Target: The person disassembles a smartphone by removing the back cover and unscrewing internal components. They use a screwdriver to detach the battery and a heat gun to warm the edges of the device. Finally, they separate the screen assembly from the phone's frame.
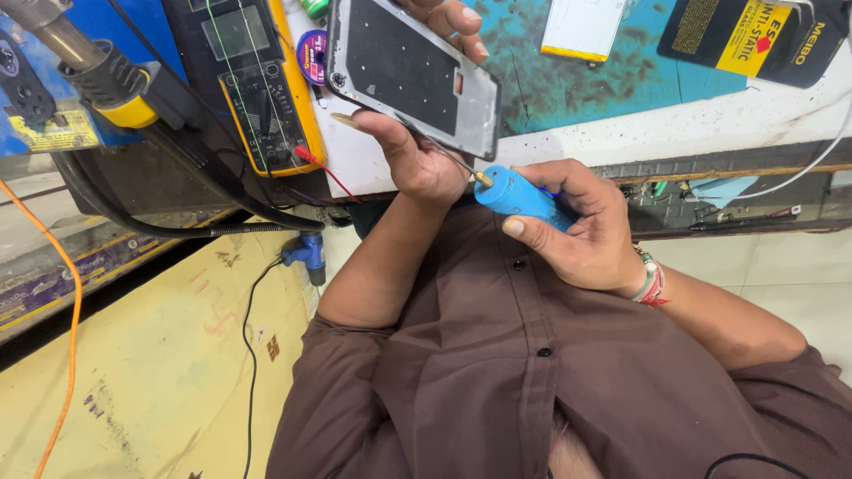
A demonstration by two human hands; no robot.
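My left hand [417, 151] grips an opened phone frame [408, 75], a silver chassis with a dark inner plate, held tilted above the bench edge; fingers wrap its top edge and the thumb presses its lower left side. My right hand [581, 226] is closed around a blue electric screwdriver [519, 197]. Its thin metal bit points up-left and meets the lower right edge of the phone frame.
A yellow multimeter [257, 84] with a red probe lies at the left of the bench. A hot-air tool handle [102, 75] and black cables sit further left. A teal work mat [568, 84], a white battery [581, 27] and a black-and-yellow packet [754, 35] lie behind.
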